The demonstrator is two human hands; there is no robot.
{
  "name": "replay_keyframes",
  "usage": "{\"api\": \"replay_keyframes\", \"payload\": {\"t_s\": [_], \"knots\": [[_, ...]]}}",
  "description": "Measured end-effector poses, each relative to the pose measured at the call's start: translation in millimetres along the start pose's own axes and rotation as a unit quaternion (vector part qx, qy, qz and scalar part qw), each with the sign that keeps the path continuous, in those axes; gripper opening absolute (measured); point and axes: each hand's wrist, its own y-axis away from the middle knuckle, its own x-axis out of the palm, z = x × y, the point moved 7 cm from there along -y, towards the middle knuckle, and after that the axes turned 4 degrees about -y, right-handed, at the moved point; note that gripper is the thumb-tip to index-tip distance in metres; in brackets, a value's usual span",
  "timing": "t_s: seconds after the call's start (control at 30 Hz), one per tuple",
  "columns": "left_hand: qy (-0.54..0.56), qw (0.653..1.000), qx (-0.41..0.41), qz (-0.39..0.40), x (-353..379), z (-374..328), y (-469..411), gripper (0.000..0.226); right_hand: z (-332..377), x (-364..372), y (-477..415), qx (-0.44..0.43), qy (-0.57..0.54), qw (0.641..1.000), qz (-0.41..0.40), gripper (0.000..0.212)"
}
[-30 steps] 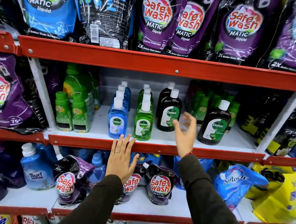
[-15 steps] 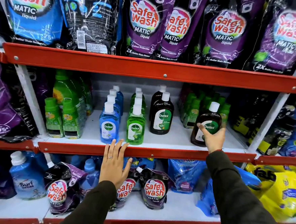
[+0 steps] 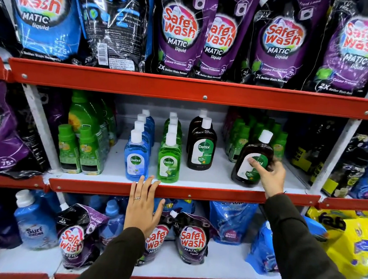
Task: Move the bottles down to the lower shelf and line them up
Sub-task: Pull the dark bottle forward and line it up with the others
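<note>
On the middle shelf [image 3: 208, 176] stand a row of blue Dettol bottles [image 3: 136, 157], a row of green Dettol bottles [image 3: 169, 160] and two brown Dettol bottles [image 3: 202, 147], all white-capped. Further right, a third brown Dettol bottle [image 3: 253, 159] leans to the right, and my right hand [image 3: 270, 178] grips it around the label. My left hand [image 3: 143, 204] rests flat, fingers spread, on the red front rail [image 3: 218, 195] of this shelf, below the blue and green bottles. The lower shelf [image 3: 224, 266] carries detergent pouches.
Small green bottles [image 3: 78, 151] fill the shelf's left side and more stand behind the held bottle. Safewash pouches [image 3: 191, 242] and a blue Surf bottle [image 3: 34, 222] crowd the lower shelf, with blue pouches [image 3: 231, 223] and yellow bags [image 3: 354, 245] to the right. Large pouches hang on the top shelf.
My right hand swung right from beside the two brown bottles, closed on the lone brown Dettol bottle and tipped it. My left hand has stayed on the rail.
</note>
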Motion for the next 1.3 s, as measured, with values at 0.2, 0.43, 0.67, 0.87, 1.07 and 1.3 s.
{"api": "replay_keyframes", "payload": {"t_s": [0.2, 0.43, 0.67, 0.87, 1.07, 1.3], "knots": [[-0.001, 1.000, -0.005, -0.005, -1.3, -1.1, 0.2, 0.059, 15.0, 48.8, 22.0, -0.014, -0.025, 0.996, 0.086, 0.062], [-0.003, 1.000, -0.007, 0.004, -0.6, -0.7, -0.6, 0.058, 20.5, 112.2, 48.4, -0.010, -0.027, 0.988, 0.150, 0.066], [0.030, 0.999, -0.002, -0.013, -7.4, -1.9, 0.1, 0.054, 11.6, 132.2, 56.9, -0.016, -0.005, 0.987, 0.160, 0.051], [0.116, 0.992, -0.035, -0.045, -22.3, -21.1, -9.6, 0.050, 8.2, 134.4, 61.7, -0.021, 0.007, 0.987, 0.162, 0.056], [0.296, 0.954, 0.048, -0.003, -42.9, -78.6, -37.5, 0.056, 9.8, 132.1, 70.6, -0.021, 0.029, 0.988, 0.149, 0.064], [0.445, 0.887, -0.075, 0.096, -24.7, -116.6, -57.5, 0.072, -10.0, 113.5, 83.4, 0.034, 0.065, 0.988, 0.134, 0.050]]}}
